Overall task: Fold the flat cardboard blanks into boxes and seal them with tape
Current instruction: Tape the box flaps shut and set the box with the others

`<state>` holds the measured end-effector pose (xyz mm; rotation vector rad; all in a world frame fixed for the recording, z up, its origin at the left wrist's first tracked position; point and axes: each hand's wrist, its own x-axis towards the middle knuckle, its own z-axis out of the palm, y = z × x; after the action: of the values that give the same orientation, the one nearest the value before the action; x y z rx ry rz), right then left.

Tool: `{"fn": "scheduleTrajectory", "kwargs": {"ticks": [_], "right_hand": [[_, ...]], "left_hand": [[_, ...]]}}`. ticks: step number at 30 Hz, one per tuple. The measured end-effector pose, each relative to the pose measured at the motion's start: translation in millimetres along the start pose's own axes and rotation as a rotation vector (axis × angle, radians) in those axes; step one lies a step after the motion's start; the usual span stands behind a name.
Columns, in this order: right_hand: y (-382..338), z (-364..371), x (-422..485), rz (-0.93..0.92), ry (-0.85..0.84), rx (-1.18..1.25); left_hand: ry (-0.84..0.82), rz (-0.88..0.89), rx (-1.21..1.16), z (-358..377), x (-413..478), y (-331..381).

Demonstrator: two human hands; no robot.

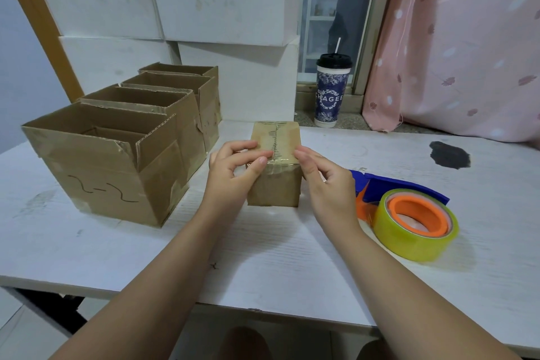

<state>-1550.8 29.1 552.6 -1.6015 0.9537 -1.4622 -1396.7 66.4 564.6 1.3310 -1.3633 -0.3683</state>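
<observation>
A small closed cardboard box (276,187) stands in the middle of the white table (292,257), with clear tape running along its top seam and over the near edge. My left hand (233,171) grips the box's near left top edge, thumb pressing on the tape. My right hand (324,181) holds the near right top edge, fingers on the tape. To the right lies a blue and orange tape dispenser (409,213) with a yellowish tape roll, apart from both hands.
A row of several open-topped cardboard boxes (117,161) stands on the left of the table. A lidded drink cup (331,90) with a straw sits on the sill behind. White boxes are stacked at the back; a pink curtain (467,38) hangs right. A dark patch (450,155) marks the table.
</observation>
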Motion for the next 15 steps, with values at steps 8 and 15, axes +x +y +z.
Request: {"fn": "scheduleTrajectory", "kwargs": {"ticks": [8, 15], "right_hand": [[0.0, -0.9, 0.6, -0.023, 0.005, -0.075], [2.6, 1.2, -1.3, -0.098, -0.018, -0.098]], "left_hand": [[0.035, 0.108, 0.149, 0.0, -2.5, -3.4], [0.105, 0.184, 0.294, 6.0, -5.9, -1.1]]}}
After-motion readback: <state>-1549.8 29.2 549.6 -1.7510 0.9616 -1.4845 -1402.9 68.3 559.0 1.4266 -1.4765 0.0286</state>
